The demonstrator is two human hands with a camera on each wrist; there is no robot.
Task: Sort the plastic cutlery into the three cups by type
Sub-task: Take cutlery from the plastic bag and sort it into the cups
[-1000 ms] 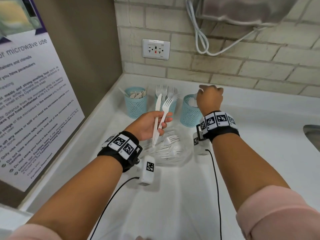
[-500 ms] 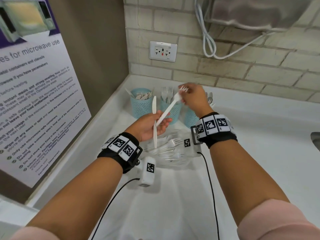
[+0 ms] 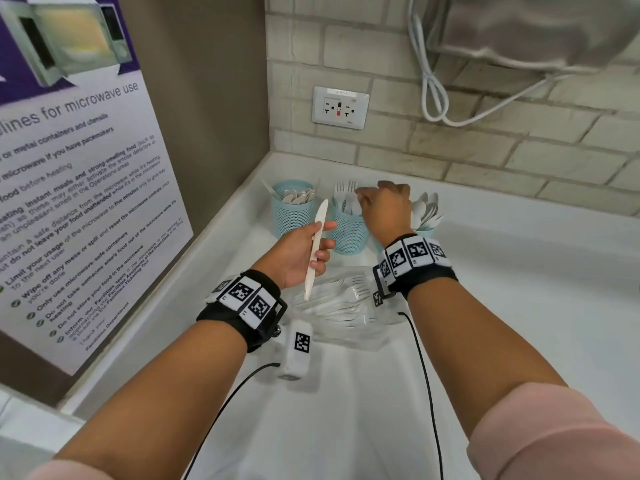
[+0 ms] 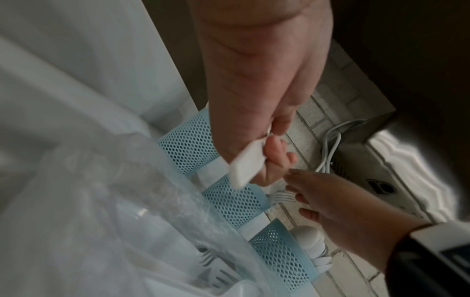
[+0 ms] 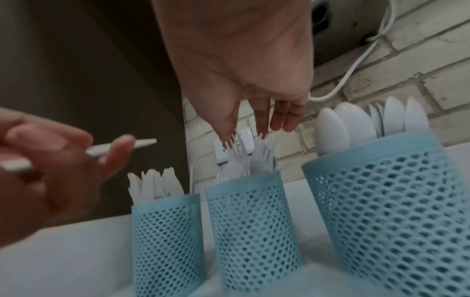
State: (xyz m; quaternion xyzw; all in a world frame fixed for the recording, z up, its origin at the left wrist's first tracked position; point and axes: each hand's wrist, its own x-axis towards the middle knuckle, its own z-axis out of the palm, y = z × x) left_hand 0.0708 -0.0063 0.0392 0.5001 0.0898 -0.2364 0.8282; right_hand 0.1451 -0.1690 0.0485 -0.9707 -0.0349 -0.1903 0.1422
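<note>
You've got 3 blue mesh cups in a row by the back wall: left cup (image 3: pixel 292 213) w/ knives, middle cup (image 3: pixel 347 230) w/ forks, right cup (image 5: pixel 386 197) w/ spoons. Your left hand (image 3: pixel 298 252) pinches 1 white plastic knife (image 3: pixel 315 249), slim, tip up, held just in front of the left & middle cups. Your right hand (image 3: pixel 384 207) is over the middle cup, fingers spread, pointing down at the fork tines, holding nothing. More white cutlery sits in a clear bag (image 3: pixel 341 306) between your wrists; can't count it.
</note>
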